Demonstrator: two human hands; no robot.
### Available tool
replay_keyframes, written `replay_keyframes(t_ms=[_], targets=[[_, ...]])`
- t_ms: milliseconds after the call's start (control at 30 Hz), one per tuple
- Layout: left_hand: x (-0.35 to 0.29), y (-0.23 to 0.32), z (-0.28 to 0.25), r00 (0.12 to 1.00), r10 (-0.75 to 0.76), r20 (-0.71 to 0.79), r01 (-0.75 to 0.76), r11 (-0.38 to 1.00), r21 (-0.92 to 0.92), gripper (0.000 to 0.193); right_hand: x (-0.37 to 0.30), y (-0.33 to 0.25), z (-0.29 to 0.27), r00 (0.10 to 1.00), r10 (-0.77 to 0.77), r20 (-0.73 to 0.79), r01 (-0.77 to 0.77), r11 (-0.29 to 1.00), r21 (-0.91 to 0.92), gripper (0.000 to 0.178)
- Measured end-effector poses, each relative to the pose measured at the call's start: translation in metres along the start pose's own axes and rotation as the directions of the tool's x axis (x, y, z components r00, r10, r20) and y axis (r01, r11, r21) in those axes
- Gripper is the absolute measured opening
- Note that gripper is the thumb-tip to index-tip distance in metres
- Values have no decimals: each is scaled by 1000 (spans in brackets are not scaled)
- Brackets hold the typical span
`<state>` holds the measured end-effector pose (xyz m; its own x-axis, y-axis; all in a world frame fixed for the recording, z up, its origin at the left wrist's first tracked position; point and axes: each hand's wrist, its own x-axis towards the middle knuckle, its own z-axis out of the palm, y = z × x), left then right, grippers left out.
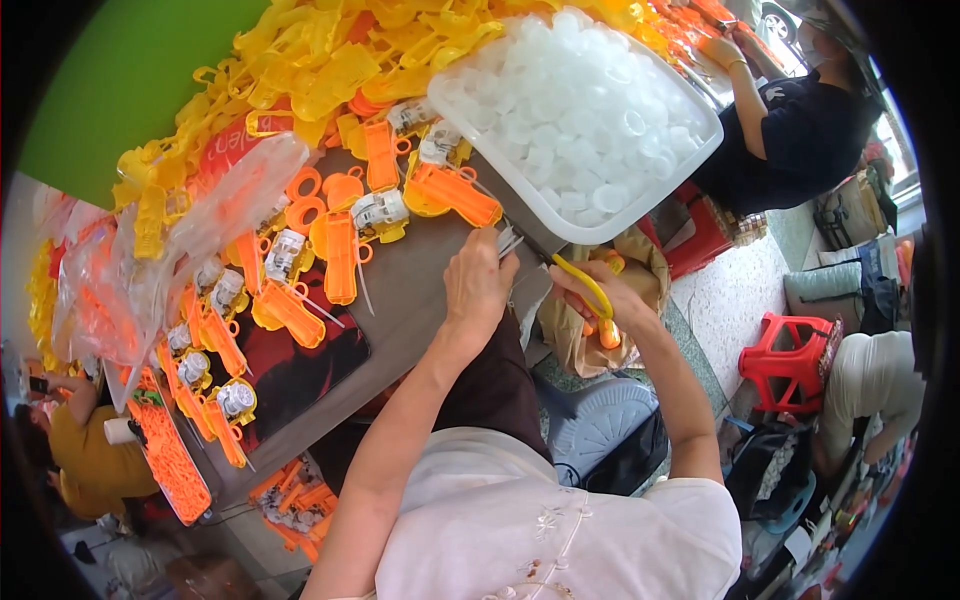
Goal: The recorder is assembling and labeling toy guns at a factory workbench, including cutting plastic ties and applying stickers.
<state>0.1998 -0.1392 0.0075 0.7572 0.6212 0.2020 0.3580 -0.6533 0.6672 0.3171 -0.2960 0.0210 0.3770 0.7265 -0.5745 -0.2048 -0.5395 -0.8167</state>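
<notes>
My left hand (480, 280) is closed at the table edge, its fingers pinching thin pale strips (509, 241) whose exact kind I cannot make out. To its right, my right hand (612, 292) is wrapped round pliers with yellow and orange handles (590, 283). Their dark jaws point toward the left hand's fingertips. Just beyond the left hand lies an orange-and-yellow plastic assembly (455, 193). Several similar assemblies with clear round parts and thin rods, such as one orange piece (341, 258), spread leftward over the grey table (405, 300).
A white tub (580, 232) heaped with translucent caps stands at the far right of the table. Yellow parts (300, 60) pile up behind. Plastic bags (235, 190) and a tray of orange pieces (178, 470) are left. A paper bag (570, 345) and red stool (785, 360) stand right. Other people work nearby.
</notes>
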Motion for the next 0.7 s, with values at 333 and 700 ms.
replay_keyframes(t_ms=[333, 700], targets=[[-2, 0, -3, 1000, -11, 5, 11, 1000, -16, 19, 6, 17, 5, 984, -159, -82, 148, 981, -129, 45], [18, -31, -86, 975, -117, -191, 113, 993, -32, 20, -26, 25, 24, 938, -275, -213, 233, 952, -200, 38]])
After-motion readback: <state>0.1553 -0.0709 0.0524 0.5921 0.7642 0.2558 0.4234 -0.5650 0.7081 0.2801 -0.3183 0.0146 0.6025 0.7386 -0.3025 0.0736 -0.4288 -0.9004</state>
